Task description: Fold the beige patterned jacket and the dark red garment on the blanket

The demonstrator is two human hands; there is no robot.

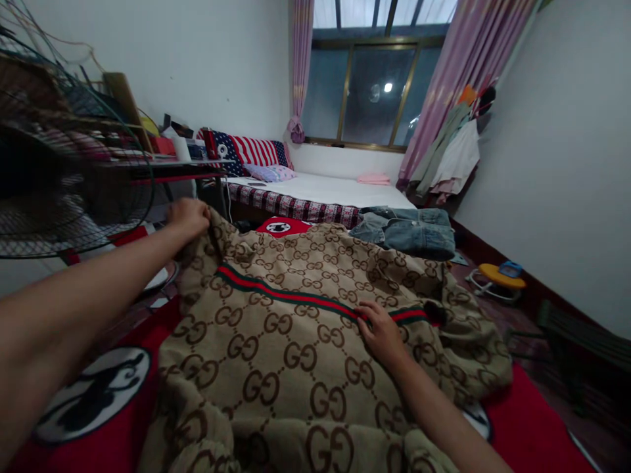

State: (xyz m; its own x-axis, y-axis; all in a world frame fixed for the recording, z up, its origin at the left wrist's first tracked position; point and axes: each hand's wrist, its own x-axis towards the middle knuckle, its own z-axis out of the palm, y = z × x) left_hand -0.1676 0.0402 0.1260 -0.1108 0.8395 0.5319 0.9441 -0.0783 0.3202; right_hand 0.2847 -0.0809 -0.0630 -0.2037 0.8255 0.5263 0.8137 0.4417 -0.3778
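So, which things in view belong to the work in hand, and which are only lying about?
In the work:
brown top, held by the left hand, touched by the right hand
red cloth beneath

Just around:
denim clothing
pillow
yellow stool

Rm abv garment (296, 358) (fan (52, 174) L).

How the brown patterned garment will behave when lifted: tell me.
The garment will likely be floppy: its cloth droops in folds below the left hand. It should bunch easily, given the gathered folds at its near edge.
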